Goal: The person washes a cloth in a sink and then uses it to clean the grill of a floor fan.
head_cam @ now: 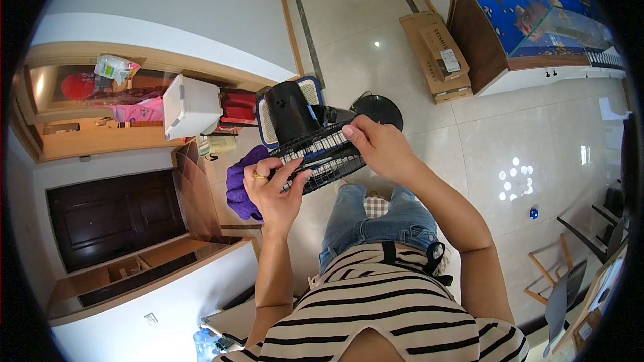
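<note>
Between both hands is a long black mesh part (pixel 327 153) with rows of white strips; its exact kind cannot be told. My left hand (pixel 275 188), with a ring on one finger, grips its left end, thumb and fingertips at the gap along its middle. The thumb and fingers of my right hand (pixel 385 148) pinch its upper right end. A purple cloth (pixel 241 186) lies beside and partly behind my left hand. Just beyond the mesh part are a glossy black curved housing (pixel 288 110) and a round black disc (pixel 382 110) near the floor.
A blue-rimmed tray-like panel (pixel 312 88) is behind the housing. Left of it stand a white storage bin (pixel 191 105) and red items (pixel 239 108). Cardboard boxes (pixel 420 50) lie by a fish tank (pixel 533 10). A checked round seat (pixel 376 207) shows between the legs; chairs (pixel 563 291) stand at right.
</note>
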`<state>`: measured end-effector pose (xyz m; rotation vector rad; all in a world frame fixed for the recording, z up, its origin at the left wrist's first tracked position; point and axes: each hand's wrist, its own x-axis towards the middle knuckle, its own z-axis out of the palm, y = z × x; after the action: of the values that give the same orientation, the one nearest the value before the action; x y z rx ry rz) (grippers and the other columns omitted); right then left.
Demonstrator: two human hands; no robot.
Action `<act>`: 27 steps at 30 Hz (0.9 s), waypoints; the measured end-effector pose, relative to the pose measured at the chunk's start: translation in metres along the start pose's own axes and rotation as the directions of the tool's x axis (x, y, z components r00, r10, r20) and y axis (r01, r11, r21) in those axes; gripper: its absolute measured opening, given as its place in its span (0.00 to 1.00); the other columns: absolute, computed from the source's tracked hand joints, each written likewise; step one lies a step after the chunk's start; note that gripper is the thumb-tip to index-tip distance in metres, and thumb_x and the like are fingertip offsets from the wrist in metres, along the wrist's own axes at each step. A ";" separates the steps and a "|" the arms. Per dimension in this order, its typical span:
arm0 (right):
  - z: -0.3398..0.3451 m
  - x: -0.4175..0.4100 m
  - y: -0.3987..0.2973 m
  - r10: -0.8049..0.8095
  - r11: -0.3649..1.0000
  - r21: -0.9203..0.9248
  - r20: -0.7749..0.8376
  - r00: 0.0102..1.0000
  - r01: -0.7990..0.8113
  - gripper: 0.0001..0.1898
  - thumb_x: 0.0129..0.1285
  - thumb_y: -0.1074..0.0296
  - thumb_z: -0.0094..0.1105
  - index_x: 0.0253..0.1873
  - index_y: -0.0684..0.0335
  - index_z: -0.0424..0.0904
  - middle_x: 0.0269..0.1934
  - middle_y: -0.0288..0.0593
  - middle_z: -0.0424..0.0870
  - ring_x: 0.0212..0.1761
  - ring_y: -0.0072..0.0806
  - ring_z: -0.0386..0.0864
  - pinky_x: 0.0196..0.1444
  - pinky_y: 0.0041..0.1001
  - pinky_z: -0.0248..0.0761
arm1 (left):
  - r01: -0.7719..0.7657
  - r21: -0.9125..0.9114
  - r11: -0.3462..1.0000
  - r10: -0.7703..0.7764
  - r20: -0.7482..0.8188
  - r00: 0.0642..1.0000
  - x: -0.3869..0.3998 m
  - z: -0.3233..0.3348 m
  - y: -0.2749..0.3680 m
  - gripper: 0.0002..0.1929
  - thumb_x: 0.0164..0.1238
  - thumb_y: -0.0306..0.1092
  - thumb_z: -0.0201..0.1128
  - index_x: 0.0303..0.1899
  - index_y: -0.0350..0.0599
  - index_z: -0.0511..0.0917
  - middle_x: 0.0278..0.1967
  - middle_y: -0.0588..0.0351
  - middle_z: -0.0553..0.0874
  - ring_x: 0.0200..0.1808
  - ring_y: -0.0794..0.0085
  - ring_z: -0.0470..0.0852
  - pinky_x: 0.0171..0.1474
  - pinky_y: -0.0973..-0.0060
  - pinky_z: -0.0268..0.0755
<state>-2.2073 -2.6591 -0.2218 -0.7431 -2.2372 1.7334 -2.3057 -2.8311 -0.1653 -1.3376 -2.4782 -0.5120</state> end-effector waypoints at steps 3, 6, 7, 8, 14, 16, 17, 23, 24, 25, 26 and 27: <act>-0.001 0.000 0.000 0.002 0.980 -0.201 -0.012 1.000 -0.004 0.18 0.63 0.51 0.44 0.35 0.61 0.75 0.19 0.47 0.75 0.22 0.40 0.75 0.28 0.31 0.68 | 0.001 -0.004 1.000 -0.001 0.001 1.000 0.000 0.000 0.000 0.14 0.35 0.37 0.72 0.31 0.55 0.83 0.29 0.65 0.73 0.34 0.69 0.66 0.38 0.73 0.59; -0.002 0.002 0.011 -0.014 1.000 -0.026 0.005 1.000 0.014 0.15 0.64 0.55 0.46 0.37 0.61 0.74 0.20 0.44 0.75 0.21 0.34 0.73 0.27 0.28 0.67 | 0.000 0.001 1.000 0.000 0.005 1.000 0.000 0.001 -0.002 0.14 0.35 0.37 0.71 0.31 0.55 0.83 0.29 0.65 0.73 0.34 0.69 0.66 0.38 0.73 0.59; 0.000 0.003 0.017 -0.048 0.981 0.186 -0.003 0.999 0.047 0.12 0.63 0.59 0.48 0.38 0.62 0.73 0.20 0.40 0.74 0.20 0.27 0.71 0.26 0.26 0.66 | 0.001 0.001 1.000 -0.001 0.005 1.000 0.000 0.001 -0.002 0.14 0.35 0.37 0.71 0.31 0.55 0.83 0.29 0.65 0.73 0.34 0.69 0.66 0.38 0.73 0.59; 0.001 0.004 0.020 -0.047 0.982 0.185 -0.004 0.999 0.046 0.12 0.63 0.59 0.48 0.38 0.62 0.73 0.20 0.40 0.74 0.20 0.27 0.71 0.26 0.26 0.66 | 0.002 -0.004 1.000 -0.002 0.005 1.000 0.000 0.001 -0.001 0.14 0.35 0.37 0.71 0.31 0.55 0.83 0.29 0.64 0.73 0.34 0.69 0.66 0.38 0.73 0.59; -0.014 0.000 0.013 0.048 0.717 0.656 0.287 0.957 -0.233 0.08 0.58 0.67 0.57 0.40 0.62 0.72 0.22 0.28 0.71 0.23 0.14 0.67 0.27 0.15 0.61 | 0.011 0.003 1.000 -0.011 0.006 1.000 0.000 0.000 0.000 0.14 0.35 0.37 0.71 0.31 0.55 0.83 0.29 0.64 0.73 0.34 0.69 0.67 0.38 0.73 0.59; -0.014 -0.003 0.014 0.050 0.790 0.580 0.262 0.964 -0.198 0.08 0.60 0.66 0.55 0.42 0.61 0.72 0.21 0.29 0.69 0.24 0.13 0.66 0.26 0.13 0.60 | 0.011 0.002 1.000 -0.011 0.004 1.000 0.001 0.000 0.000 0.14 0.35 0.37 0.71 0.31 0.55 0.83 0.29 0.64 0.73 0.34 0.69 0.67 0.38 0.74 0.59; -0.013 -0.003 0.016 0.050 0.790 0.581 0.261 0.964 -0.198 0.08 0.60 0.66 0.55 0.42 0.61 0.72 0.21 0.29 0.69 0.24 0.13 0.66 0.26 0.13 0.60 | 0.006 -0.003 1.000 -0.006 0.001 1.000 0.001 0.000 0.000 0.14 0.35 0.38 0.71 0.31 0.55 0.83 0.29 0.64 0.73 0.34 0.69 0.67 0.38 0.74 0.59; -0.013 0.000 0.026 -0.075 0.724 0.672 0.299 0.951 -0.155 0.09 0.62 0.68 0.51 0.45 0.62 0.71 0.30 0.32 0.71 0.28 0.14 0.67 0.25 0.14 0.61 | -0.004 -0.004 1.000 0.004 -0.005 1.000 0.000 0.001 -0.002 0.14 0.35 0.38 0.71 0.30 0.55 0.83 0.29 0.64 0.73 0.34 0.69 0.66 0.38 0.74 0.59; -0.010 -0.001 0.025 -0.048 0.717 0.683 0.242 0.969 -0.135 0.10 0.62 0.68 0.51 0.46 0.63 0.71 0.31 0.32 0.72 0.28 0.15 0.68 0.25 0.14 0.63 | -0.007 -0.004 1.000 0.007 -0.006 1.000 0.000 0.002 -0.002 0.14 0.35 0.38 0.71 0.30 0.55 0.83 0.29 0.65 0.73 0.34 0.69 0.66 0.38 0.74 0.59; -0.009 -0.002 0.025 -0.021 0.711 0.694 0.184 0.983 -0.115 0.11 0.62 0.68 0.51 0.48 0.64 0.70 0.32 0.33 0.72 0.29 0.16 0.69 0.26 0.15 0.64 | -0.009 -0.007 1.000 0.009 -0.005 1.000 0.001 0.002 -0.001 0.14 0.35 0.38 0.71 0.30 0.55 0.83 0.29 0.65 0.73 0.34 0.69 0.66 0.38 0.74 0.59; -0.010 -0.001 0.025 -0.022 0.710 0.694 0.186 0.982 -0.115 0.11 0.62 0.68 0.51 0.48 0.64 0.70 0.32 0.33 0.72 0.29 0.16 0.69 0.26 0.15 0.64 | -0.007 -0.008 1.000 0.007 -0.005 1.000 0.001 0.002 -0.001 0.14 0.35 0.38 0.71 0.30 0.55 0.83 0.29 0.65 0.72 0.34 0.69 0.66 0.38 0.74 0.59; -0.011 -0.001 0.024 -0.060 0.703 0.704 0.195 0.979 -0.098 0.11 0.63 0.68 0.50 0.48 0.64 0.70 0.30 0.33 0.73 0.28 0.16 0.69 0.26 0.16 0.65 | -0.005 -0.010 1.000 0.005 -0.005 1.000 0.001 0.001 -0.001 0.14 0.35 0.38 0.71 0.30 0.55 0.83 0.29 0.65 0.72 0.33 0.69 0.66 0.37 0.74 0.59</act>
<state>-2.1954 -2.6458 -0.2414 -0.4047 -1.4058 2.5237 -2.3071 -2.8308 -0.1664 -1.3447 -2.4708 -0.5270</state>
